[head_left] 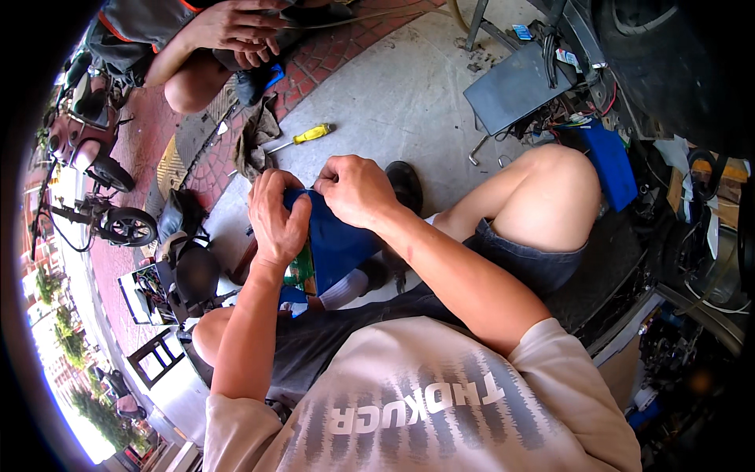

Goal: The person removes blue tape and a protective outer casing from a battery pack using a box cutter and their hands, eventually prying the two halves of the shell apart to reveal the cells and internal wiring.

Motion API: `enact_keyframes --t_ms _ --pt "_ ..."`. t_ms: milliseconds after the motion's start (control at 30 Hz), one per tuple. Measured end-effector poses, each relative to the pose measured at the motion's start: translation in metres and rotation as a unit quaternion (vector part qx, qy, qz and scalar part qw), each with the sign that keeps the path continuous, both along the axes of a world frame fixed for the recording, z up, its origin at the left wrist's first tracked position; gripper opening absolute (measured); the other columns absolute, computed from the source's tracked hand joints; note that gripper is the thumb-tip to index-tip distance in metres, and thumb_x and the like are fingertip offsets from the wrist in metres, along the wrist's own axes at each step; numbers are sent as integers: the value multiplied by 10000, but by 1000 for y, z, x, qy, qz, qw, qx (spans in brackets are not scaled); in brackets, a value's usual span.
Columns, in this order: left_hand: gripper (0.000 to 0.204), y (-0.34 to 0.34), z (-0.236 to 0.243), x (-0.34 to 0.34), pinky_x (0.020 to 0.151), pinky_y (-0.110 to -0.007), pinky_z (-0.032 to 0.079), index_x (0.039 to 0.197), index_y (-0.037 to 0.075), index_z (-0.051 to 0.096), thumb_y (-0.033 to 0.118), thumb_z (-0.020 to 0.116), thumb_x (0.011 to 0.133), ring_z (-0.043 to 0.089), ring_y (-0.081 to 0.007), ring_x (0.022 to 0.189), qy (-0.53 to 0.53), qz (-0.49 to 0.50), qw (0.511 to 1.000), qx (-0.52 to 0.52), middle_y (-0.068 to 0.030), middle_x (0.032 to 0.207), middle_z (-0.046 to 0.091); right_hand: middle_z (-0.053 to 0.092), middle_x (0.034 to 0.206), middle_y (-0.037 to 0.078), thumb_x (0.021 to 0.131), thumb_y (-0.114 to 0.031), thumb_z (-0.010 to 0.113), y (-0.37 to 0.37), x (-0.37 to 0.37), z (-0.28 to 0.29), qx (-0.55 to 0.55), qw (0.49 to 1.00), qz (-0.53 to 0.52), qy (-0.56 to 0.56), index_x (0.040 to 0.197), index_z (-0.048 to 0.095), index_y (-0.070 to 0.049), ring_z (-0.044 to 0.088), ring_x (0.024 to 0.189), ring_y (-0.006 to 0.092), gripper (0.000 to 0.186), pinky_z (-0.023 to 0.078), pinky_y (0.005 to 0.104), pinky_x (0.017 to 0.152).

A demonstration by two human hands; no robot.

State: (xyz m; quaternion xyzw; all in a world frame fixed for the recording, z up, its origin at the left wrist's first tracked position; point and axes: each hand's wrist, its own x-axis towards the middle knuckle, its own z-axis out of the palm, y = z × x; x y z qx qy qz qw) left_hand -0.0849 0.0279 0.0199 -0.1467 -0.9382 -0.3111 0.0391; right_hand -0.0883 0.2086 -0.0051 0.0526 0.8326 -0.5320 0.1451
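Note:
A blue wrapped block (338,248), with some green board (297,271) showing along its left side, rests between my legs. My left hand (275,212) is closed on the block's upper left corner, thumb over the blue face. Close beside it, my right hand (352,189) pinches at the block's top edge; any small item between those fingertips is too small to make out. Beyond my hands, a yellow-handled screwdriver (313,133) lies on the concrete by a dirty crumpled cloth (255,138).
Another person's hands (244,31) and knee are at the upper left. A grey flat case (515,86), loose wires and a blue panel (609,169) lie to the right, beside a small metal tool (476,149). Parked scooters (94,149) stand on red paving at left.

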Motion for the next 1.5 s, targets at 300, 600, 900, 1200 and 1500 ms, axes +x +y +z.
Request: enact_keyframes --t_ms 300,600,900,1200,1500 --pt "122 -8 -6 -2 876 -413 472 940 14 633 85 673 849 605 -340 914 -7 -21 997 77 -137 952 623 817 1089 198 915 -238 726 11 -31 12 43 989 141 -18 1073 853 -99 778 1061 403 246 621 481 952" --pt "96 -17 -9 -4 840 -345 490 967 -25 629 38 642 896 601 -245 889 -33 -17 995 94 -123 961 622 818 1091 181 921 -273 784 7 -52 20 89 971 220 -11 1084 845 -83 773 1069 362 258 596 462 952" --pt "79 -12 -7 -3 846 -423 498 915 16 648 85 663 880 631 -350 889 -32 2 994 104 -139 918 639 825 1016 172 858 -163 678 12 -64 25 70 958 277 -37 1112 845 -106 794 992 345 309 623 450 873" --pt "86 -15 -9 -3 847 -430 504 915 16 651 93 669 882 639 -352 897 -26 1 994 107 -138 924 647 808 898 164 929 -212 780 8 -47 15 59 972 223 -43 1045 828 -36 788 884 291 216 600 419 828" --pt "106 -18 -7 -3 843 -406 508 930 1 650 94 669 883 635 -332 880 -51 7 988 147 -139 932 651 813 934 168 960 -252 767 -3 5 -9 -134 988 -30 -67 1007 823 -41 781 949 365 223 604 465 890"
